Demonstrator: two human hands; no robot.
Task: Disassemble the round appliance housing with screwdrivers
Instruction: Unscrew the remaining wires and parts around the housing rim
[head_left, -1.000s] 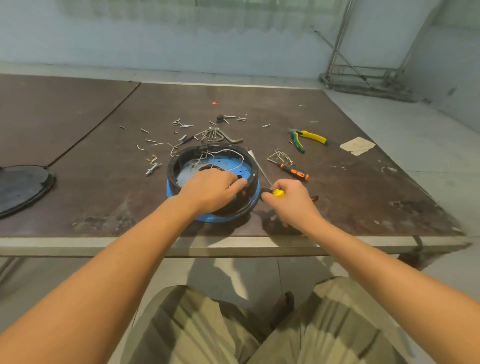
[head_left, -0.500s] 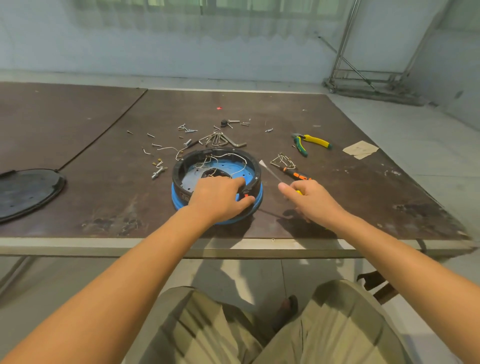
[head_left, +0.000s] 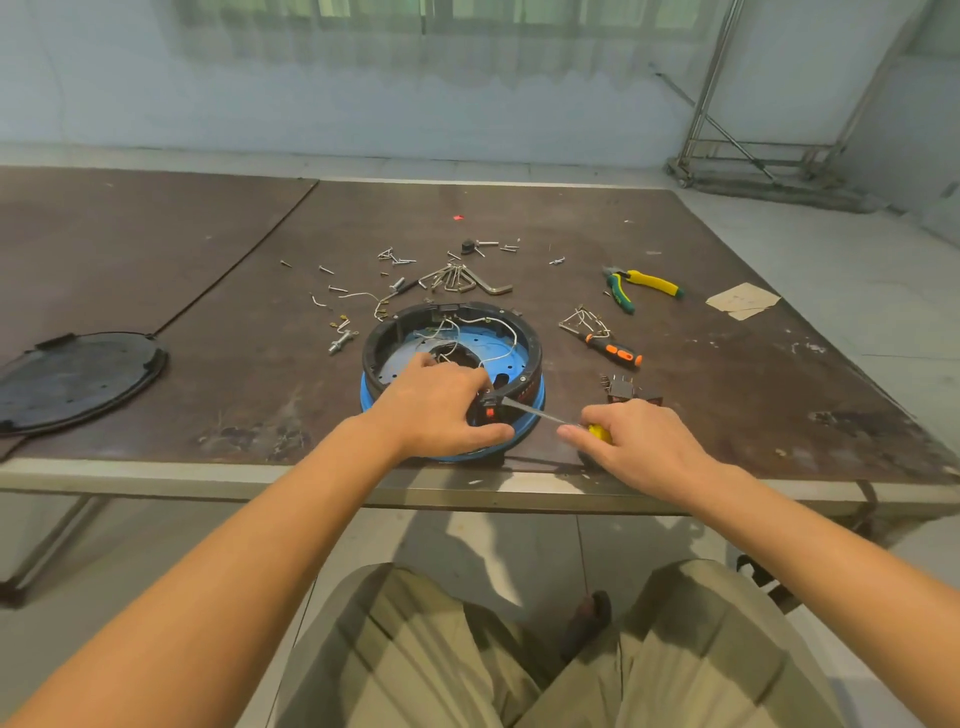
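The round housing (head_left: 524, 338), a black ring on a blue base with loose white wires inside, sits near the table's front edge. My left hand (head_left: 441, 408) grips its near rim beside a small black and red switch part (head_left: 488, 408). My right hand (head_left: 639, 444) holds a yellow-handled screwdriver (head_left: 597, 431); its metal shaft (head_left: 535, 413) runs left and its tip meets the rim at that switch. A second screwdriver with an orange and black handle (head_left: 613, 352) lies on the table to the right of the housing.
Loose screws and hex keys (head_left: 457, 278) lie scattered behind the housing. Yellow-green pliers (head_left: 641, 286) and a paper scrap (head_left: 743, 301) lie at the right. A small dark component (head_left: 623, 387) sits near my right hand. A black round cover (head_left: 78, 379) rests at the left.
My right hand picked the yellow screwdriver up from the table and brought its tip back to the housing's near rim. My left hand stayed on the rim.
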